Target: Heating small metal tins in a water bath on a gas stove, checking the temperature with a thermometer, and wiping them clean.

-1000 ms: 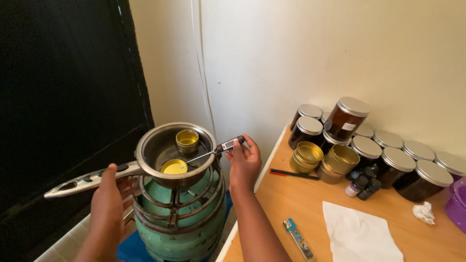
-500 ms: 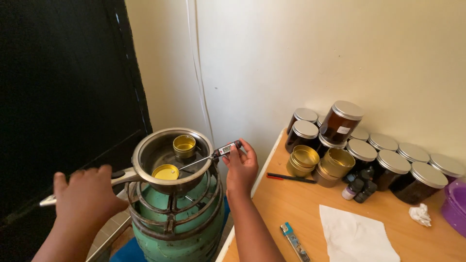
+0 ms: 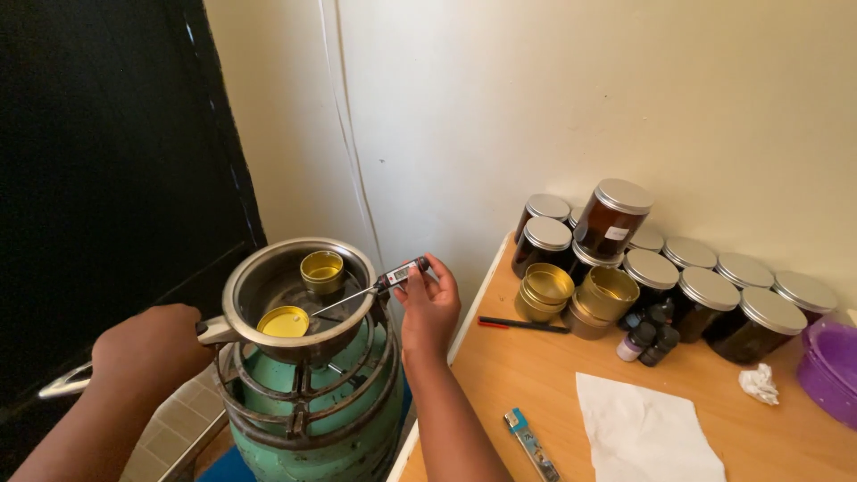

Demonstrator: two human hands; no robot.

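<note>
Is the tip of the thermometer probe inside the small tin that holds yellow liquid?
Yes, the right hand holds the thermometer and its thin probe reaches down into the yellow-filled tin in the steel pan.

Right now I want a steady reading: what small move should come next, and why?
Probably keep the left hand firm on the pan handle and hold the thermometer in the right hand, since its probe tip is at the yellow-filled tin.

Home candle-making corner: gas stove (image 3: pixel 312 419), jars (image 3: pixel 705 295).
</note>
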